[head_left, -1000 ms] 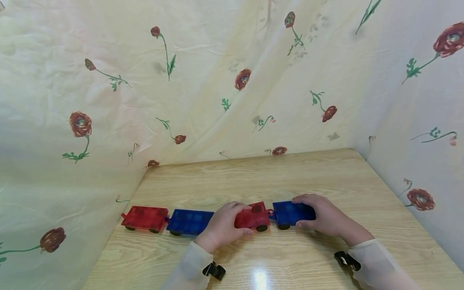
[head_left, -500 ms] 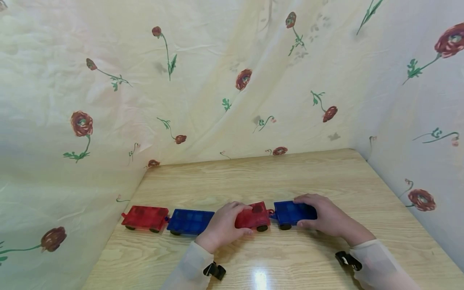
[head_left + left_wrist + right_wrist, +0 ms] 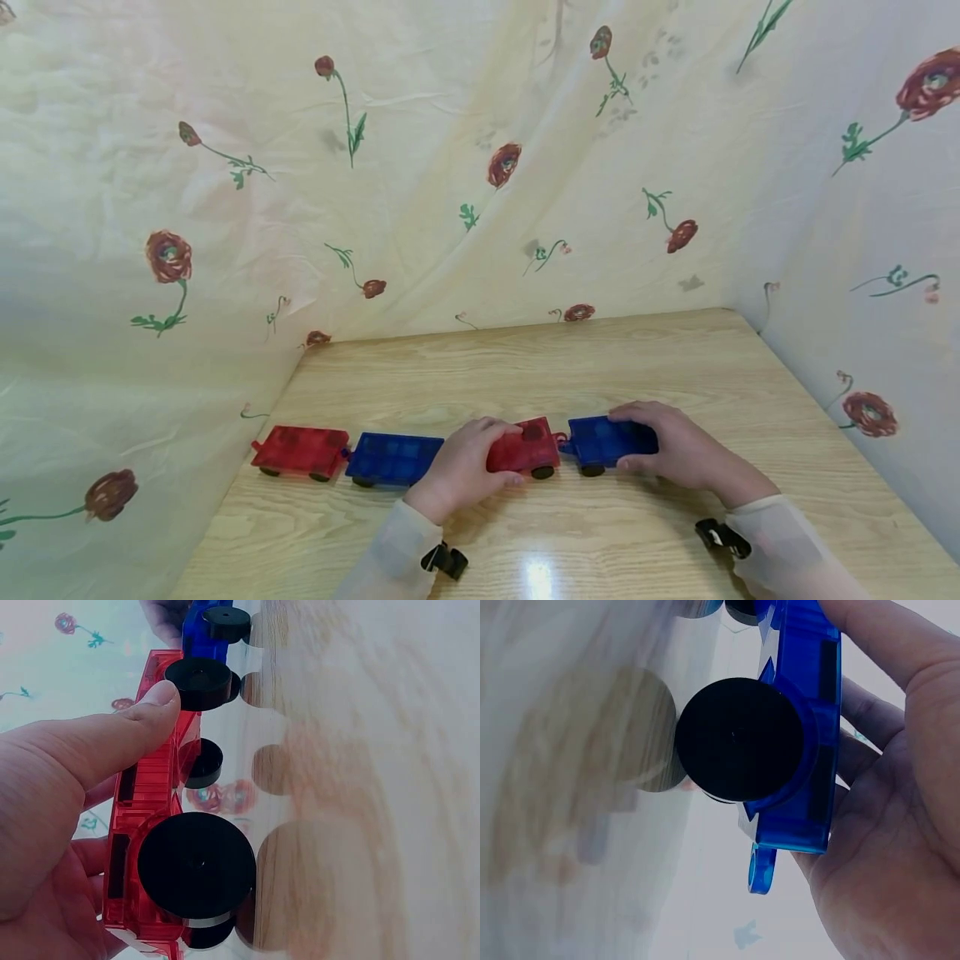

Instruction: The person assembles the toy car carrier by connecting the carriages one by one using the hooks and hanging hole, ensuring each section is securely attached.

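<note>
Several translucent toy train wagons with black wheels stand in a row on the wooden table (image 3: 570, 533). My left hand (image 3: 461, 467) grips a red wagon (image 3: 525, 450), its thumb along the near side. In the left wrist view the thumb presses that red wagon (image 3: 150, 780) just above a wheel. My right hand (image 3: 682, 450) grips a blue wagon (image 3: 603, 442) at its right end, fingers behind and thumb in front. Hitches of these two wagons meet between the hands. A blue loop hitch (image 3: 761, 870) sticks out from the wagon's other end in the right wrist view.
Left of my hands stand another blue wagon (image 3: 393, 458) and, hitched to it, a red wagon (image 3: 300, 450) at the row's end. Flower-printed cloth (image 3: 420, 208) hangs behind and at both sides of the table. Black straps (image 3: 444, 560) sit at the wrists.
My right hand and its blue wagon have shifted slightly right, and the gap to the red wagon looks a little wider. My left hand and the other wagons stay nearly still.
</note>
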{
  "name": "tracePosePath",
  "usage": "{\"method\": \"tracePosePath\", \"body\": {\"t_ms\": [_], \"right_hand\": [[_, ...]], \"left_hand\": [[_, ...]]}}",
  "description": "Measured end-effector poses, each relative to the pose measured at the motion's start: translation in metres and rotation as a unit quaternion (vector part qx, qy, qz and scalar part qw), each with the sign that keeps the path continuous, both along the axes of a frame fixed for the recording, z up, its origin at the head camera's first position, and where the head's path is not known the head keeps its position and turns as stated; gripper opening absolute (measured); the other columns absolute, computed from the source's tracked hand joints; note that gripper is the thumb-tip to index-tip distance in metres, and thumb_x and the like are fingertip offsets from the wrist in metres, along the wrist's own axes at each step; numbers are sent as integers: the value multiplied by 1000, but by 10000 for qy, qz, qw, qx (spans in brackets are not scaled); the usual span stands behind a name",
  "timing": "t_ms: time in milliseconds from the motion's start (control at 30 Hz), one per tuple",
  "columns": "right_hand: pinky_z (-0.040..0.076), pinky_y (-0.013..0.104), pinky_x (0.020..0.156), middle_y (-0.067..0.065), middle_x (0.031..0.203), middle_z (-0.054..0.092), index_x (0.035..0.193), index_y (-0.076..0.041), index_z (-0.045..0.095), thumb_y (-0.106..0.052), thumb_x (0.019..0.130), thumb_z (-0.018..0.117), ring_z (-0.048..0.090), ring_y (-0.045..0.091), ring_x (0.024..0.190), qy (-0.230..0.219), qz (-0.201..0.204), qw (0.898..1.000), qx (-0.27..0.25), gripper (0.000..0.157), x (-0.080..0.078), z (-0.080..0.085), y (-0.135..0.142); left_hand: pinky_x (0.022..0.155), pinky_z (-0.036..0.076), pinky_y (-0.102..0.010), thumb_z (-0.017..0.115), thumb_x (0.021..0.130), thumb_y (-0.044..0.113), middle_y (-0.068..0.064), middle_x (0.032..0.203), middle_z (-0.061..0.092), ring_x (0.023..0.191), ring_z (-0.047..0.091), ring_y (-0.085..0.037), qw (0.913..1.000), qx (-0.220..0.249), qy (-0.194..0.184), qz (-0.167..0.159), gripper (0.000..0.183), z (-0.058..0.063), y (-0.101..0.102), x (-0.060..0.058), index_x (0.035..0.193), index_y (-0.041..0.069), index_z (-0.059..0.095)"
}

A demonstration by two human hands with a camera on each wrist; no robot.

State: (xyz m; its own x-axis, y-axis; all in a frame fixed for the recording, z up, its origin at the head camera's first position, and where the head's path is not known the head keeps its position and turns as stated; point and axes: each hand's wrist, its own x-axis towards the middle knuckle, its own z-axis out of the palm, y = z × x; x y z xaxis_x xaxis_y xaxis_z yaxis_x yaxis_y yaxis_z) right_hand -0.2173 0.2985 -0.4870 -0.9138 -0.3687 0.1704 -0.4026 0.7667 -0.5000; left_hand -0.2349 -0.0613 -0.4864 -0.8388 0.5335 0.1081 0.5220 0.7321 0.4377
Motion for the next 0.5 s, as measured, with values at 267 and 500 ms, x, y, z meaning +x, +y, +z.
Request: {"method": "tracePosePath", "body": {"t_ms": [267, 500], "right_hand": [[44, 67, 105, 14, 143, 62, 141, -15, 66, -39, 84, 90, 54, 44, 133, 14, -4, 10000, -31, 66, -2, -3, 4], [46, 66, 103, 13, 143, 62, 140, -16, 66, -40, 83, 90, 55, 43, 132, 25, 44, 10000, -21, 67, -2, -4, 3]], "left_hand": [[97, 56, -45, 87, 85, 49, 8, 138, 60, 123, 59, -19, 10000, -20, 10, 0, 68, -1, 0, 0, 145, 32, 60], [105, 51, -47, 86, 85, 48, 8, 139, 60, 128, 57, -21, 9996, -160, 173, -158, 66, -1, 1, 0, 144, 30, 62]]}}
